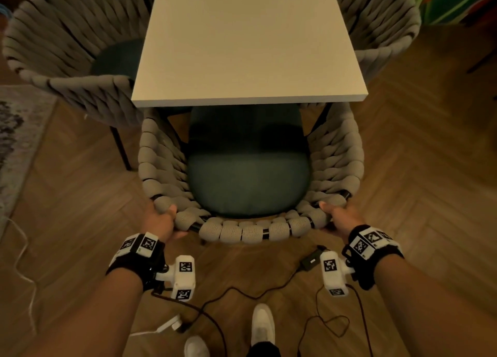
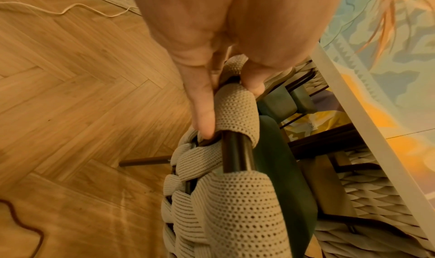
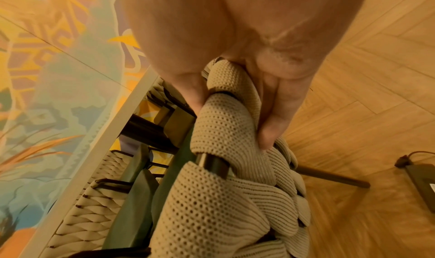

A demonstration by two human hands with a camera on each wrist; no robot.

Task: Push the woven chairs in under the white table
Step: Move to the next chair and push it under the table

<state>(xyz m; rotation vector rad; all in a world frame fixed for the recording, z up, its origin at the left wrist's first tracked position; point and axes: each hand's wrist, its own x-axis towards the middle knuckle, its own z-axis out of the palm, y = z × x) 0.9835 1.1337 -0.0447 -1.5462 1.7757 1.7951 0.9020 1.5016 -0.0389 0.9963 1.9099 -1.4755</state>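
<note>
A woven grey chair (image 1: 242,231) with a dark green seat stands at the near end of the white table (image 1: 247,47), its front partly under the tabletop. My left hand (image 1: 161,219) grips the left of the curved back rail, thumb on the inside; the left wrist view shows my left hand (image 2: 226,87) around the knitted wrap (image 2: 235,113) and dark tube. My right hand (image 1: 338,216) grips the right of the rail; the right wrist view shows my right hand (image 3: 235,103) clasping the woven band (image 3: 226,124).
Two more woven chairs, one on the left (image 1: 70,60) and one on the right (image 1: 382,25), flank the table. Cables (image 1: 242,292) and a black adapter (image 1: 312,259) lie on the herringbone wood floor by my white shoes (image 1: 262,327). A rug (image 1: 16,141) lies left.
</note>
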